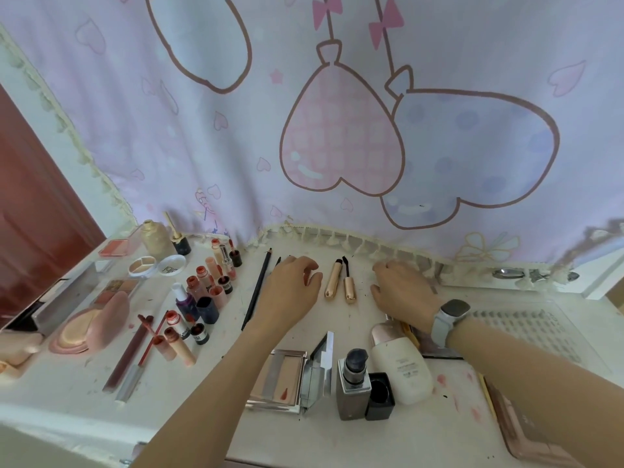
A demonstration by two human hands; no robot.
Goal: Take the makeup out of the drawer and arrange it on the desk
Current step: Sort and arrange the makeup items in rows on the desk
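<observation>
Gold catches the eye first: a mascara tube (333, 280) and its pulled-out wand (348, 284) lie side by side on the white desk (337, 440), between the person's two hands. Both run lengthwise away from the person toward the curtain (337, 130); the tube's dark end and the wand's black brush point at the fringe, the gold ends back toward the person.

The left hand (291, 289) rests palm down just left of the tube, fingers loosely curled, with nothing in its grip that I can see. Under it and to its left a long dark eye pencil (257, 289) lies on the same near-to-far line, leaning a little to the right at its far tip. The right hand (403, 289), with a grey smartwatch (450, 319) on the wrist, sits just right of the wand, fingers bent down onto the desk; whether they pinch anything I cannot tell.

Nearer the person stand a pump bottle (354, 383) and its black cap (380, 396), with a white tube (401, 369) lying beside them and an opened compact (280, 376) to their left. Lip tints (206, 288) cluster at the left.
</observation>
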